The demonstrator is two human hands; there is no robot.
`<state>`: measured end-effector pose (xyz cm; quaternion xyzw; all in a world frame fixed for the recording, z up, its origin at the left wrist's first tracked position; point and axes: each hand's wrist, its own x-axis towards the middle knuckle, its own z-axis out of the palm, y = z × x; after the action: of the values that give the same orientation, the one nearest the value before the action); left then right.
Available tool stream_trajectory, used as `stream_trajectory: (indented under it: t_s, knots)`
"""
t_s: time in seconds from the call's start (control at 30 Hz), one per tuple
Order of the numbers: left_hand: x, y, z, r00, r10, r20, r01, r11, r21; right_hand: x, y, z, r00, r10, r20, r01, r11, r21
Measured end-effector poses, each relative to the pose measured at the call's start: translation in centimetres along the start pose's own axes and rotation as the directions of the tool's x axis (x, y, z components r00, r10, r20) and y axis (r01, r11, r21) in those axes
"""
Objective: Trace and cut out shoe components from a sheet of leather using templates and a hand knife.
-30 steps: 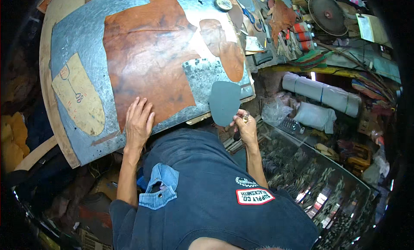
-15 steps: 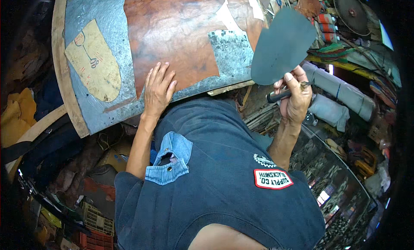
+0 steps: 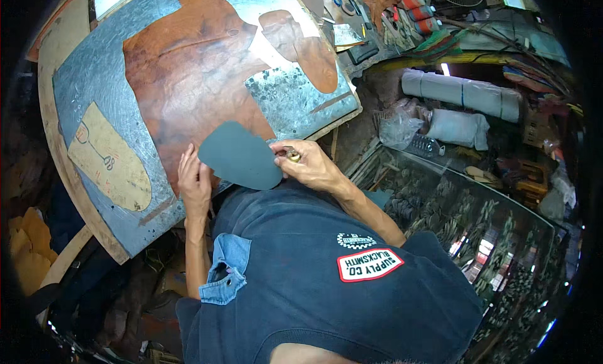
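Note:
My right hand (image 3: 311,167) pinches the edge of a dark grey-green, rounded flat template (image 3: 242,155) between thumb and fingers. Tucked in the same hand is a slim pen-like tool (image 3: 293,155), of which a brass-coloured end shows. The template is over the near edge of a mottled brown leather piece (image 3: 188,69); whether it touches the leather I cannot tell. Close by the template's left edge, my left hand (image 3: 193,182) lies with fingers stretched out on the leather, its thumb beside the template.
A grey metal-topped table (image 3: 78,62) with a wooden rim carries a tan marked pattern piece (image 3: 110,158) and smaller brown leather pieces (image 3: 316,62). Tools and bottles (image 3: 422,15) crowd the far right. A plastic-wrapped roll (image 3: 461,94) and a glass-topped case (image 3: 452,219) are at right.
My right hand has brought the template left and down from the air at right to the leather's near edge. My left hand stays on the leather. The view has shifted rightward.

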<state>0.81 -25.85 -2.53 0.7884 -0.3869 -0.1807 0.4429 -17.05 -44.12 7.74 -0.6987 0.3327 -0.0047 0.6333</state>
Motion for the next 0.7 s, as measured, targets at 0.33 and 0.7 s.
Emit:
stream_trajectory:
  t_s: [0.33,0.7]
  knots:
    - [2.6,4.9,-3.1,0.877,-0.122,0.465,0.360,0.808,-0.466,0.2,-1.0,-1.7,0.977,-0.174,0.119,0.208,0.897,-0.390]
    - [-1.0,6.1,4.1,0.800,-0.248,0.547,0.600,0.318,-0.734,0.0,2.3,-2.1,0.884,0.430,-0.184,-0.386,0.893,0.232]
